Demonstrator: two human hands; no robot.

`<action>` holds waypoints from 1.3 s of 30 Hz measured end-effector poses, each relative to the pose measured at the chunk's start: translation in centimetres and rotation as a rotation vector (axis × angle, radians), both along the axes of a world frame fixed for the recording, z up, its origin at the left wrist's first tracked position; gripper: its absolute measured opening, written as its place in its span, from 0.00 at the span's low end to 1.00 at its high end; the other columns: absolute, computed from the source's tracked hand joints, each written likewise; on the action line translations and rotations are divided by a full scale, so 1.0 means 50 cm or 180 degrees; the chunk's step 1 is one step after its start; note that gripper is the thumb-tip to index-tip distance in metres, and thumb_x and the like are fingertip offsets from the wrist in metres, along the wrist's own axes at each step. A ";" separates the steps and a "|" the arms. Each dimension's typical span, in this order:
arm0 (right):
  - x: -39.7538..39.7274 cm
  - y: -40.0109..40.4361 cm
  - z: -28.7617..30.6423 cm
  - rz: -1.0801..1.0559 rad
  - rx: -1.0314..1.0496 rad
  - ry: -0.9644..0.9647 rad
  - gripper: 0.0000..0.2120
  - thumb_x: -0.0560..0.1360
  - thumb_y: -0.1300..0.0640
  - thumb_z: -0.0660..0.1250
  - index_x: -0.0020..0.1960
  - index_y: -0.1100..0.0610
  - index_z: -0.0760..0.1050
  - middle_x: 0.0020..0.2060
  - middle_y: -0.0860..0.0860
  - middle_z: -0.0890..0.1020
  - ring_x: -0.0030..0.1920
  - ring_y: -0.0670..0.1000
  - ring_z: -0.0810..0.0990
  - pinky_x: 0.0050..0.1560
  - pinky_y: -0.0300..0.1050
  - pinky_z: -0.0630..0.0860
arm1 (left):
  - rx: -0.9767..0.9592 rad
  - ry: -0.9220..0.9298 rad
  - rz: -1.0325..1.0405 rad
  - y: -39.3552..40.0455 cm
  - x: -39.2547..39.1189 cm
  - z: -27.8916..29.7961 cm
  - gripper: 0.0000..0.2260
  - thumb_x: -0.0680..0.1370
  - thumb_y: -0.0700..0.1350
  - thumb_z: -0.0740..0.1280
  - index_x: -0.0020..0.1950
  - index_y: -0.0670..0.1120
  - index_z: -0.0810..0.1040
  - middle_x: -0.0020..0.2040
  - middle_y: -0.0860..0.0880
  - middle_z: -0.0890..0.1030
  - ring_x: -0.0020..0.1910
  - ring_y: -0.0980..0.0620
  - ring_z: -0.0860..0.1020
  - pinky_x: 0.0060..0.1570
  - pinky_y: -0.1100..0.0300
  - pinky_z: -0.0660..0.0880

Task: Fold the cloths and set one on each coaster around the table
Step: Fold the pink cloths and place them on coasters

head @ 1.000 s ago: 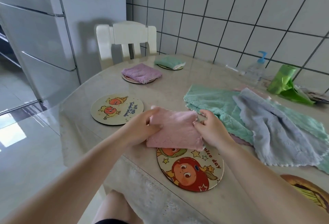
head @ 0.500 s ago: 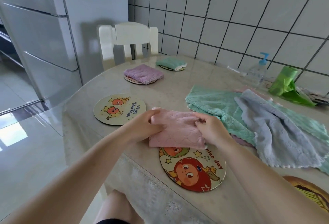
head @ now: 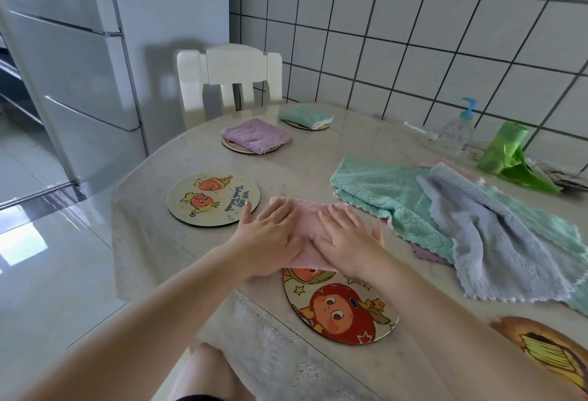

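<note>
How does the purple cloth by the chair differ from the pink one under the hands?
The purple cloth lies folded on its own coaster, untouched; the pink cloth is pressed flat by the left hand and right hand, only overlapping the near coaster. Both are folded.

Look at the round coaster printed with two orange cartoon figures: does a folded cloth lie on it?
No: the round coaster with two orange cartoon figures lies bare, left of the pink cloth that both hands press flat.

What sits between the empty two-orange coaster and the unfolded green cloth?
In the head view, the folded pink cloth, pressed flat by left hand and right hand.
</note>
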State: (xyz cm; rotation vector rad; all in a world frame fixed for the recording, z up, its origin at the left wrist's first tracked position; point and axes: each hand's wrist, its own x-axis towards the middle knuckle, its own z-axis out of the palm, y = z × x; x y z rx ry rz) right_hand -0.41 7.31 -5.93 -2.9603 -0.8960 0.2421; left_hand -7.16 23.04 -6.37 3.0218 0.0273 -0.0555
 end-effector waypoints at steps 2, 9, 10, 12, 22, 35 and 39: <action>0.005 -0.010 -0.001 -0.0063 -0.0096 0.0021 0.34 0.75 0.33 0.39 0.76 0.47 0.41 0.76 0.44 0.41 0.75 0.48 0.38 0.71 0.65 0.38 | 0.0008 0.0027 0.0012 0.004 -0.002 0.002 0.27 0.80 0.57 0.42 0.77 0.48 0.44 0.78 0.51 0.43 0.76 0.54 0.40 0.71 0.39 0.36; 0.025 -0.046 -0.011 -0.0249 -0.0065 0.0016 0.49 0.62 0.24 0.28 0.76 0.49 0.40 0.75 0.44 0.42 0.76 0.50 0.41 0.73 0.65 0.43 | -0.0055 0.0000 0.0005 0.010 -0.009 0.010 0.28 0.80 0.58 0.44 0.77 0.49 0.43 0.78 0.51 0.44 0.76 0.54 0.42 0.72 0.41 0.37; 0.030 -0.058 -0.011 -0.0286 -0.0044 0.0004 0.49 0.61 0.24 0.27 0.76 0.48 0.41 0.75 0.44 0.44 0.76 0.50 0.44 0.73 0.66 0.44 | -0.0108 -0.0113 0.0046 0.017 -0.015 0.010 0.28 0.80 0.59 0.45 0.77 0.49 0.45 0.78 0.51 0.47 0.76 0.54 0.44 0.73 0.43 0.38; 0.032 -0.084 -0.002 -0.0307 0.0159 -0.0094 0.42 0.68 0.26 0.35 0.76 0.47 0.45 0.75 0.44 0.55 0.74 0.50 0.56 0.72 0.65 0.53 | -0.0284 -0.0463 0.0231 0.033 -0.033 0.010 0.27 0.80 0.58 0.49 0.76 0.51 0.48 0.77 0.51 0.55 0.76 0.52 0.51 0.74 0.47 0.41; -0.007 -0.075 0.011 -0.0156 0.1219 0.0034 0.25 0.75 0.43 0.63 0.70 0.48 0.66 0.70 0.45 0.67 0.68 0.48 0.66 0.67 0.52 0.66 | -0.1171 -0.0751 0.0425 0.045 -0.038 0.007 0.18 0.79 0.49 0.59 0.70 0.54 0.68 0.66 0.51 0.72 0.64 0.49 0.69 0.63 0.56 0.64; 0.007 0.019 0.064 -0.0298 0.2807 0.0386 0.15 0.75 0.58 0.66 0.58 0.41 0.75 0.53 0.41 0.79 0.48 0.45 0.79 0.46 0.39 0.76 | -0.4067 -0.0772 0.0518 0.129 -0.055 0.036 0.26 0.73 0.34 0.67 0.66 0.56 0.72 0.62 0.55 0.75 0.53 0.55 0.80 0.55 0.51 0.78; 0.038 0.129 0.093 0.0022 0.2994 0.0648 0.14 0.74 0.61 0.66 0.48 0.41 0.78 0.47 0.43 0.82 0.45 0.50 0.81 0.42 0.42 0.76 | -0.4894 -0.1044 0.0961 0.199 -0.075 0.069 0.12 0.75 0.37 0.67 0.55 0.49 0.80 0.54 0.45 0.82 0.48 0.52 0.80 0.50 0.60 0.79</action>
